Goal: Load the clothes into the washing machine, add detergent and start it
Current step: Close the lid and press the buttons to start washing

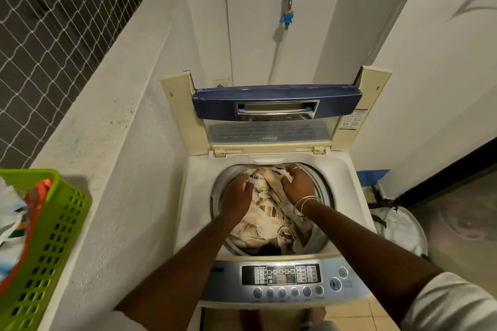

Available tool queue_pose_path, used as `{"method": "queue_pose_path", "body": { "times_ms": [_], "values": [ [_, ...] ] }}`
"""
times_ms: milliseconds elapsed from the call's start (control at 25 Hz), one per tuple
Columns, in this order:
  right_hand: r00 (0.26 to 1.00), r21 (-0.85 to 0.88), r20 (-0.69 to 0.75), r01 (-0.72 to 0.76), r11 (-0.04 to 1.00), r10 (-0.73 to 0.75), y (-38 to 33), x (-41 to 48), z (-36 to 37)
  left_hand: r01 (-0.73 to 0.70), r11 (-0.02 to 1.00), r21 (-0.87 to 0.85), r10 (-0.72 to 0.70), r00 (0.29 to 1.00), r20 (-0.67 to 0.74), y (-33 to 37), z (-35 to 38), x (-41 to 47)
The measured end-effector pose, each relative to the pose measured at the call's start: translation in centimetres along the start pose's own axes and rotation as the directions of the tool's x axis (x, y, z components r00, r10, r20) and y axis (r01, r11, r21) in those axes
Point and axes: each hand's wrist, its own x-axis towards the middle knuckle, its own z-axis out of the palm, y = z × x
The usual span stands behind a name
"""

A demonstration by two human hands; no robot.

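A top-loading washing machine point(347, 169) stands below me with its blue-edged lid point(277, 105) folded up at the back. Cream and brown patterned clothes point(266, 217) fill the drum. My left hand point(238, 195) lies on the left side of the pile with its fingers curled into the cloth. My right hand point(297, 183), with a ring and bangles at the wrist, presses on the far right of the pile beside the drum rim. The control panel point(282, 275) with round buttons runs along the machine's near edge.
A green plastic basket point(51, 247) holding packets stands on the white ledge point(88, 142) at the left. A tap with a blue connector point(287, 19) and hose hangs on the wall behind. A white mesh hamper point(400, 226) sits on the floor at the right.
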Motion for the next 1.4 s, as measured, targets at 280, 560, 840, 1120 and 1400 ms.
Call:
{"method": "queue_pose_path", "body": {
  "times_ms": [280, 560, 840, 1120, 1400],
  "values": [
    [1.0, 0.015, 0.031, 0.006, 1.0, -0.007, -1.0, 0.1, -2.0, -0.072, 0.996, 0.056, 0.075, 0.995, -0.06, 1.5, -1.5, -0.8],
    [0.995, 0.0, 0.07, 0.073, 0.997, -0.072, 1.0, -1.7, -3.8, -0.073, 0.994, 0.079, 0.082, 0.99, -0.112, 2.6, 0.0, -3.5],
    [0.932, -0.192, 0.18, 0.346, 0.919, -0.313, 3.0, -4.7, -6.5, -0.139, 0.979, 0.148, 0.158, 0.979, -0.128, 4.9, 1.7, -7.1],
    [0.886, -0.29, 0.245, 0.454, 0.842, -0.393, 3.1, -7.6, -7.4, -0.218, 0.924, 0.315, 0.21, 0.976, 0.059, 4.1, 1.3, -9.1],
    [0.967, -0.236, 0.122, 0.249, 0.939, -0.226, 4.7, -8.1, -7.7, -0.306, 0.9, 0.31, 0.285, 0.952, 0.112, 3.8, 2.9, -7.6]
  ]
}}
